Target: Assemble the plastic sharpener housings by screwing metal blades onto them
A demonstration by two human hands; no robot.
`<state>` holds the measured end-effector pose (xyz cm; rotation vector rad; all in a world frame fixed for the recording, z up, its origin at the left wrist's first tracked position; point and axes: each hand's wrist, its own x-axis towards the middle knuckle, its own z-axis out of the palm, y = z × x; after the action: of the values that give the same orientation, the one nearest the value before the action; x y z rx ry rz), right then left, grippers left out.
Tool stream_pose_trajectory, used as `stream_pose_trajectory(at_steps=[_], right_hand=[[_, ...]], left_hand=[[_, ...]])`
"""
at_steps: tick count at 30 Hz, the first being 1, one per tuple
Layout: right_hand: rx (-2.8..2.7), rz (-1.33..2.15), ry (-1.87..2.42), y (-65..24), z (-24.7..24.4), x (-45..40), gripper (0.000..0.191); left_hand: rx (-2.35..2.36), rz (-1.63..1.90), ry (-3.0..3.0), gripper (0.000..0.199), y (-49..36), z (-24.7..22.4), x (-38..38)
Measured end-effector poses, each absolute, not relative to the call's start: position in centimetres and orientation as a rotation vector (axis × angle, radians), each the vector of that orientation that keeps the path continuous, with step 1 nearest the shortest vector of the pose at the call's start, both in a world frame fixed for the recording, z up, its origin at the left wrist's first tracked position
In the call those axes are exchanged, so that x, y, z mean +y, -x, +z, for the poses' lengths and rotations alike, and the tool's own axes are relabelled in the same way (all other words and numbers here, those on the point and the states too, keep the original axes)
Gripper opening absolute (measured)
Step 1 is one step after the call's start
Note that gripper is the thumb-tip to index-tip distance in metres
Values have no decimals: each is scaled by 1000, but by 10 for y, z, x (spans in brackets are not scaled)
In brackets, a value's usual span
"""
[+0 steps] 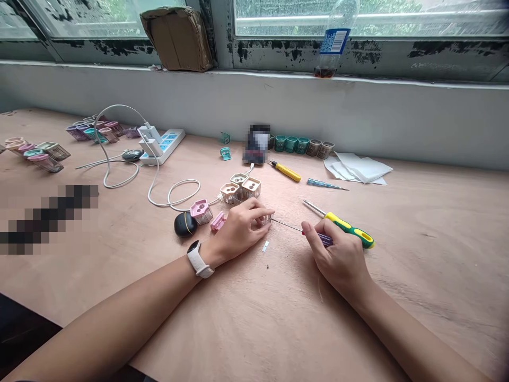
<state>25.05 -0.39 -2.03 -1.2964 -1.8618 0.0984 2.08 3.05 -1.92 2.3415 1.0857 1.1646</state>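
Note:
My left hand [247, 225] rests on the table, its fingers closed around a small clear piece of a pencil sharpener [269, 218], mostly hidden by them. Between the fingers of my right hand [338, 254] is a thin screwdriver [288, 225] with a dark purple handle, its tip touching or very near that piece. Below the left fingertips lie a small sharpener blade [265, 246] and a tiny screw [268, 267]. Beside the left hand are a pink sharpener part [218, 222], a pink sharpener [201, 211] and three peach sharpeners [251, 187].
A yellow-green screwdriver [350, 231] lies just beyond my right hand. Farther back are a yellow cutter [286, 171], a blue tool [324, 184], white papers [360, 167] and several dark sharpeners [291, 144]. A black case [185, 224], white cable [170, 204] and power strip [170, 143] lie left.

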Motion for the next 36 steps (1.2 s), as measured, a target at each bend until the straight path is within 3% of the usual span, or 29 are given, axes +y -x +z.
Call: stream_pose_trajectory(at_steps=[6,16,24,31,36], right_hand=[[-1966,285,1236,-252,-18,-10,17],[-1955,-142,1223,-247,-24,-10,30],[-2015,292,1251,-254,-19,-10,13],[-1931,169,1092,-253,-24,-6,8],[-1910,2,1111,-247,-22,-7,15]], left_hand=[[1108,1150,-2283,27,-20,-20,32],[1092,1157,-2344,28,-21,-19,30],[1130,1143,-2302,29,-20,-20,31],[1133,1151,-2331,27,-22,-17,31],[1123,1171,-2325,28,-22,-19,32]])
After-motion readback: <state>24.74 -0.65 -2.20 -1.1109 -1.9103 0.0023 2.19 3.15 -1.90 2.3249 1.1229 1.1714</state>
